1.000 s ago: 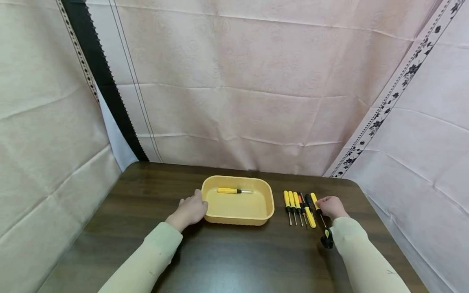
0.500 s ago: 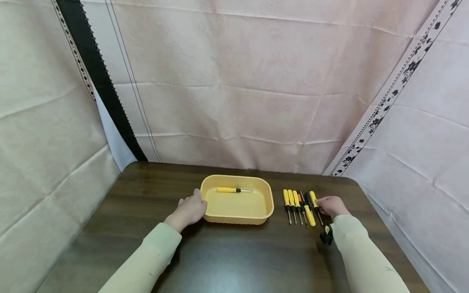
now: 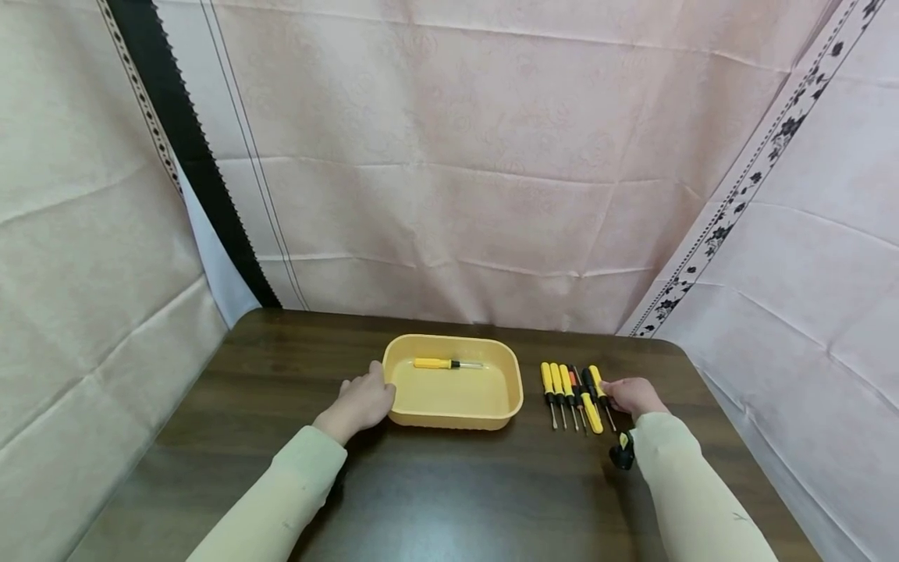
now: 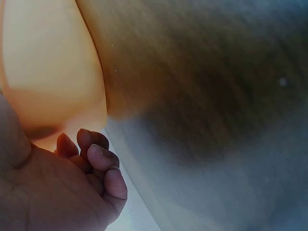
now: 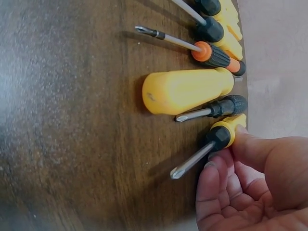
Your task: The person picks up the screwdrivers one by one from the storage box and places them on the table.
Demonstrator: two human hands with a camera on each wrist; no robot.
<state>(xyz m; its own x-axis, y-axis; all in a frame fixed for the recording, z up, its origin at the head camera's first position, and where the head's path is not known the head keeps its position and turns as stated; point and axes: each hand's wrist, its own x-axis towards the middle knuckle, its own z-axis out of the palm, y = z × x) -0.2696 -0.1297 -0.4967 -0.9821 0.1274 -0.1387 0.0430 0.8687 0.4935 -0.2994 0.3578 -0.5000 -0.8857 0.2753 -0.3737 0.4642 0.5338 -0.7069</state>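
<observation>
In the head view my left hand (image 3: 358,403) grips the left rim of a yellow plastic tray (image 3: 449,422); its fingers curl beside the wall in the left wrist view. One yellow-handled screwdriver (image 3: 434,364) lies inside the tray. My right hand (image 5: 269,178) pinches the yellow-and-black handle of a Phillips screwdriver (image 5: 222,134) between thumb and fingers, tip toward me. It is the rightmost of a row on the table. Beside it lie a black-handled screwdriver (image 5: 230,106), one with a fat yellow handle (image 5: 185,91) pointing the other way, and an orange-and-black one (image 5: 211,53).
Several yellow-handled screwdrivers (image 3: 556,381) form the row's left end, right of the tray. A dark wooden table (image 3: 449,492) carries everything. Pale cloth (image 3: 449,195) hangs behind and at both sides. A small black device (image 3: 622,451) sits at my right wrist.
My right hand has shifted the pinched screwdriver slightly left, closer to the black-handled one and the rest of the row. My left hand stays on the tray's rim.
</observation>
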